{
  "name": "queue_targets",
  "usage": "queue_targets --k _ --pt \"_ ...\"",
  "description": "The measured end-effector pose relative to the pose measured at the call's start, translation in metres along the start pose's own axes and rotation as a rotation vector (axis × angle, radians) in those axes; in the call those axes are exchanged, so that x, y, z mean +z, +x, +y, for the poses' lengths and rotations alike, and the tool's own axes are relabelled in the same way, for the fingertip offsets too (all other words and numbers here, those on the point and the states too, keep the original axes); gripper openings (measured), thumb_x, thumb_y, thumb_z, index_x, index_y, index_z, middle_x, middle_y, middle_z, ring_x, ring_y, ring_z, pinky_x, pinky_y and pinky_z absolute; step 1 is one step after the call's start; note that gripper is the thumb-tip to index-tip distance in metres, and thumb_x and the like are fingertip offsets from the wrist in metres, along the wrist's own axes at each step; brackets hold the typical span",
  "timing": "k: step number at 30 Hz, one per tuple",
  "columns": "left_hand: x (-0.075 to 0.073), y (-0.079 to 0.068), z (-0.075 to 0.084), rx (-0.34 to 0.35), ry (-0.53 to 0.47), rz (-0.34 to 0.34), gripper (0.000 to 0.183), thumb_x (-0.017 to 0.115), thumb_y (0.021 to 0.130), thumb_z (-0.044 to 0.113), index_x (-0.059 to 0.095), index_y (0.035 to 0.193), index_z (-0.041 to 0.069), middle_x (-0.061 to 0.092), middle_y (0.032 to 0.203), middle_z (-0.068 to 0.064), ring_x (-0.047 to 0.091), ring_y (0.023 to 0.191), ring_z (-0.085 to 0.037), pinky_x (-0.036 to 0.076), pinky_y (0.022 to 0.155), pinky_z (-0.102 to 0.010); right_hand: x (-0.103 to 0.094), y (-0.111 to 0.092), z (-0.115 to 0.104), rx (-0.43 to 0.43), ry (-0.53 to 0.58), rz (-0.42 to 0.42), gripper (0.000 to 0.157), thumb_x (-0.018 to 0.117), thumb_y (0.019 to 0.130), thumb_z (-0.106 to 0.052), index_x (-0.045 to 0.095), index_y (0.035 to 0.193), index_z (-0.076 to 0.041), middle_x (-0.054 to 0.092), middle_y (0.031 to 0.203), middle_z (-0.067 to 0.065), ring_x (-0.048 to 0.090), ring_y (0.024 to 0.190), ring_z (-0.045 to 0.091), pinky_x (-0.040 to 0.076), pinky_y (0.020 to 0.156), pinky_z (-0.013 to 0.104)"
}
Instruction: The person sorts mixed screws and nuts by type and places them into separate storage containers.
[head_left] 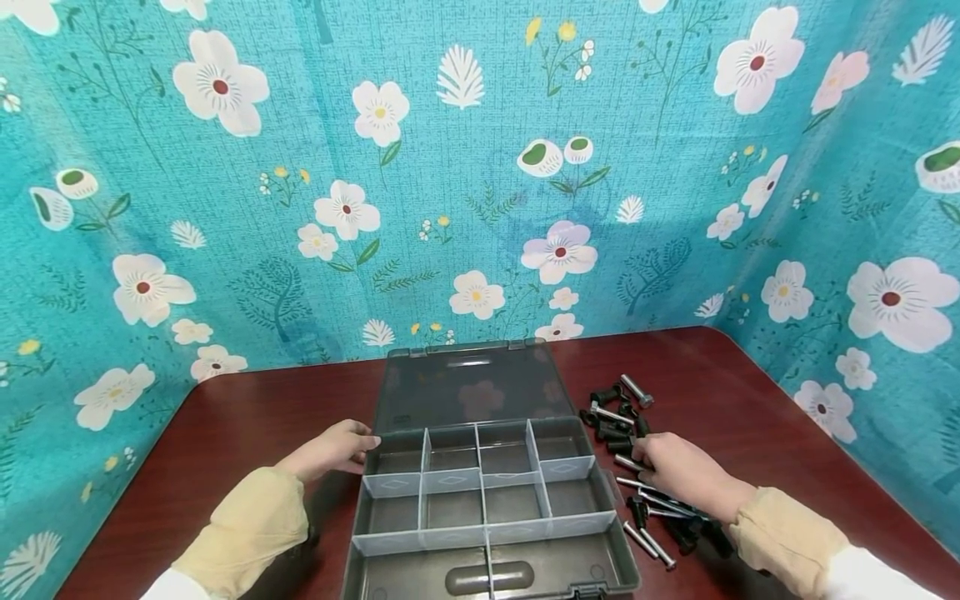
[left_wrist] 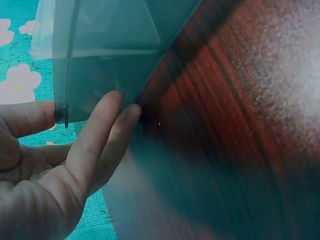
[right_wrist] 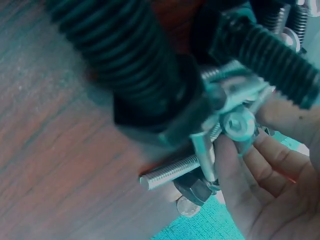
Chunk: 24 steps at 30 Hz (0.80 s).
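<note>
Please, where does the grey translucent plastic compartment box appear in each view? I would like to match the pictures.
Head: the grey translucent plastic compartment box lies open at lower centre.
Left wrist: part of it shows at the top, left of centre.
Right wrist: I cannot make it out.
Shared landmark: the dark red wooden table, in all three.

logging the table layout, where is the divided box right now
In the head view, the divided box sits at the lower centre on the table, with the left hand at its back left corner and loose bolts along its right side.
</note>
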<state>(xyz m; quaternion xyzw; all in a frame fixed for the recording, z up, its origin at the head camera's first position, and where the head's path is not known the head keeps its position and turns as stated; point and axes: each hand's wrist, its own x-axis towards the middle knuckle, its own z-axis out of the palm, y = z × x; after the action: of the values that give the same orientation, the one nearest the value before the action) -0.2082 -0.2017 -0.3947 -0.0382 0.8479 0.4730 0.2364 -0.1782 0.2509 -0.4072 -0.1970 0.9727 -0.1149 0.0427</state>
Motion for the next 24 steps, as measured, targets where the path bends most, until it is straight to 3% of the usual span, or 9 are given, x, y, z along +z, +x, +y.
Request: queue_targets --k 9,16,21,24 --pt "0.003 0.0 0.001 0.013 0.002 0.047 0.044 0.048 0.093 0.005 0.033 0.122 -0.024 0.051 0.107 -0.029 0.055 0.089 -0.027 0.054 0.075 -0.042 -0.004 -0.003 0.004 -0.076 0.034 0.041 0.011 0.071 0.074 -0.003 0.063 0.078 -0.011 0.053 0.068 -0.006 0.046 0.058 0.002 0.039 0.048 0.022" --pt "0.003 -0.001 0.001 0.007 0.01 0.034 0.045 0.046 0.094 0.005 0.031 0.123 -0.025 0.05 0.11 -0.031 0.055 0.093 -0.03 0.054 0.077 -0.042 -0.016 -0.001 -0.003 -0.112 0.018 0.173 0.012 0.071 0.075 -0.004 0.065 0.084 -0.01 0.056 0.075 -0.007 0.052 0.065 0.005 0.045 0.052 0.022" --pt "0.003 -0.001 0.001 0.007 -0.005 0.033 0.045 0.045 0.094 0.004 0.029 0.123 -0.026 0.047 0.113 -0.036 0.053 0.101 -0.04 0.054 0.077 -0.042 -0.023 0.001 -0.016 -0.106 0.018 0.275 0.014 0.072 0.075 -0.005 0.067 0.088 -0.007 0.059 0.078 -0.004 0.055 0.067 0.007 0.048 0.055 0.023" --pt "0.004 -0.002 0.001 0.004 -0.009 0.046 0.044 0.045 0.093 0.004 0.03 0.123 -0.025 0.047 0.111 -0.035 0.054 0.099 -0.039 0.054 0.076 -0.041 -0.026 0.003 -0.025 -0.112 0.033 0.343 0.016 0.072 0.075 -0.004 0.067 0.09 -0.006 0.061 0.08 -0.002 0.055 0.068 0.007 0.049 0.056 0.024"
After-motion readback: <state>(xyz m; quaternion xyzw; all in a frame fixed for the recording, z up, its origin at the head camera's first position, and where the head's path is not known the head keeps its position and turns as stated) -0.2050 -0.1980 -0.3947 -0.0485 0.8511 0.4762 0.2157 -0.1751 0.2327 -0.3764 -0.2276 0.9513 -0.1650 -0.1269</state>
